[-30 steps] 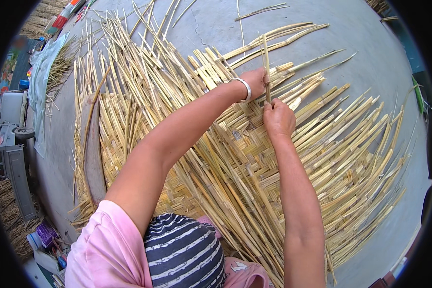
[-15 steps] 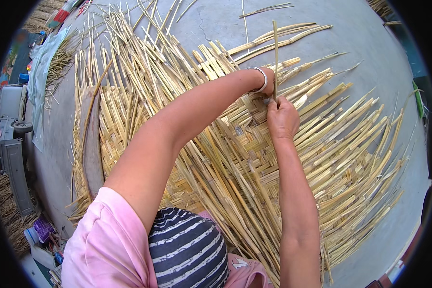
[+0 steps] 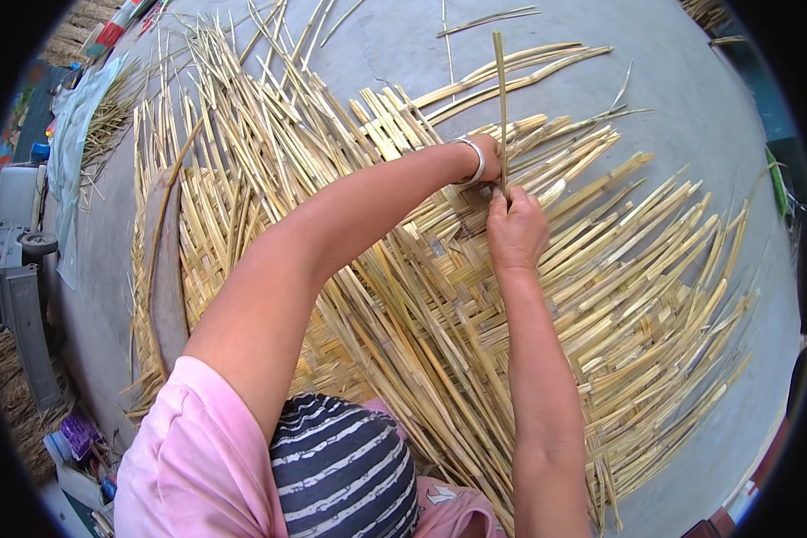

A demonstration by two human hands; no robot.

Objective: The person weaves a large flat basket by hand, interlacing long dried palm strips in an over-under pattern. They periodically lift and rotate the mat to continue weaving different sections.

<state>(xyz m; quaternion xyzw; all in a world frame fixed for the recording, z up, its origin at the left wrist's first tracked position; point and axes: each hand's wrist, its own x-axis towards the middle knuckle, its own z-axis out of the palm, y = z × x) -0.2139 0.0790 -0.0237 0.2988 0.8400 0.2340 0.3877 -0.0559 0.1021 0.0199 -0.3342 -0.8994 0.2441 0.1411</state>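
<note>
Both hands' fingers pinch one upright bamboo strip (image 3: 500, 108), L hand (image 3: 486, 160) above R hand (image 3: 514, 229), steadying it over woven mat (image 3: 439, 296).

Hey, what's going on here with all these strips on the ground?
A person is working over a big woven mat of split bamboo strips spread on a grey concrete floor. Both hands meet at one upright strip: the left hand, with a pale bangle on its wrist, and the right hand grip its lower end.
</note>
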